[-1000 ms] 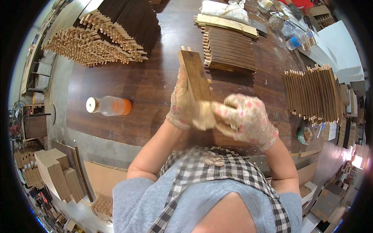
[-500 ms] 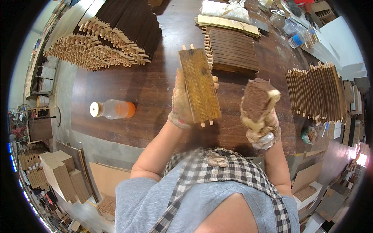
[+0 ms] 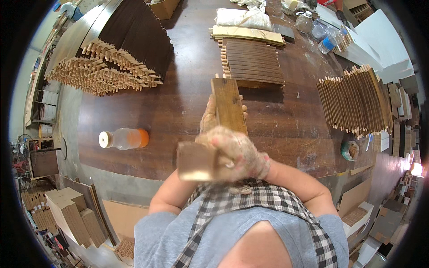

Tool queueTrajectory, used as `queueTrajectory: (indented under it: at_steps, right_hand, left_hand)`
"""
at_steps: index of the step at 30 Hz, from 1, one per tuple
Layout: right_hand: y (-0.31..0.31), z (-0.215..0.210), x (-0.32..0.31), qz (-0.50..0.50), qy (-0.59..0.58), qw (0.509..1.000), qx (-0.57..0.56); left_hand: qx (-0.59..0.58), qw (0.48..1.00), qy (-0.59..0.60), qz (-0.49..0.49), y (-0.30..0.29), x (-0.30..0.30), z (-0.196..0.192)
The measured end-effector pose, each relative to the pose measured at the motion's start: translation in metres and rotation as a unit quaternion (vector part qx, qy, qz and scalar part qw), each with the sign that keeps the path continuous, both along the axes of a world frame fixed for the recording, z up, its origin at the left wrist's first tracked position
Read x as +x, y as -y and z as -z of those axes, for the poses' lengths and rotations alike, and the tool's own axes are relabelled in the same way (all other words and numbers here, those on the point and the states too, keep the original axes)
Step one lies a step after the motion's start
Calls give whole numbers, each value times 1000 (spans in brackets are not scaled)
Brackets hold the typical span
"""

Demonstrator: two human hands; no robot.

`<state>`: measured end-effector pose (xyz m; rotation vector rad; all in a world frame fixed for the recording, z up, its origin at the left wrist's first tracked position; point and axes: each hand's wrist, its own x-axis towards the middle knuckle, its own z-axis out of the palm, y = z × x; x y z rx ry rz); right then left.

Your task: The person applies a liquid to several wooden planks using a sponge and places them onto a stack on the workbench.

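My gloved left hand [image 3: 208, 115] is wrapped round a stained brown wooden board [image 3: 229, 102] with light dowel pegs at its far end, held up over the table. The fingertips show at its right edge. In front of the board's near end is my gloved right hand [image 3: 241, 154], closed on a brown-faced block [image 3: 195, 160] with a pale side, sponge-like in look. Motion smears the block. My right hand hides the board's near end and the lower part of my left hand.
Dowelled dark boards stand stacked at the far left [image 3: 134, 49], centre [image 3: 254, 62] and right [image 3: 355, 100] of the brown table [image 3: 178, 102]. A bottle with orange liquid [image 3: 124, 139] lies at the left. Clear plastic bottles [image 3: 328, 43] are at the far right, near another person's hand [image 3: 342, 17].
My right hand has swung left with the block, from beside the board to across its near end. The board has tipped and looks shorter. The whole view has shifted slightly.
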<state>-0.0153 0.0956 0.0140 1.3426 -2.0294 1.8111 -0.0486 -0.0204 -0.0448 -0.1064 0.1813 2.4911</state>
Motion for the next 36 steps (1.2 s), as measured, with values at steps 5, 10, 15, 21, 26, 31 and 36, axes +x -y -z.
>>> queueTrajectory:
  at_steps: [5, 10, 15, 21, 26, 31, 36]
  right_hand:
    - [-66, 3, -18, -87, 402, 862, -298]
    - [-85, 4, -10, 111, 390, 860, -310]
    - [-79, -24, -3, 202, 326, 921, -72]
    - [-99, -33, -1, 153, 49, 952, 259]
    - [-53, -52, 3, 103, -85, 920, 369]
    - [-98, -47, -4, 175, -73, 864, 466]
    - [-122, -46, -8, 226, 91, 922, 300]
  left_hand:
    - [-46, 989, 18, -143, 10, 0, -3]
    - [111, 993, -2, -32, 8, 1, 51]
    - [-58, 989, 63, -119, -1, 14, -19]
    - [-26, 995, 31, -89, 23, 17, -7]
    - [-132, 984, -7, -120, 19, 14, -17]
    - [-90, 986, -13, -139, 28, 16, -27]
    - [-119, 982, -33, -140, 17, 17, -29]
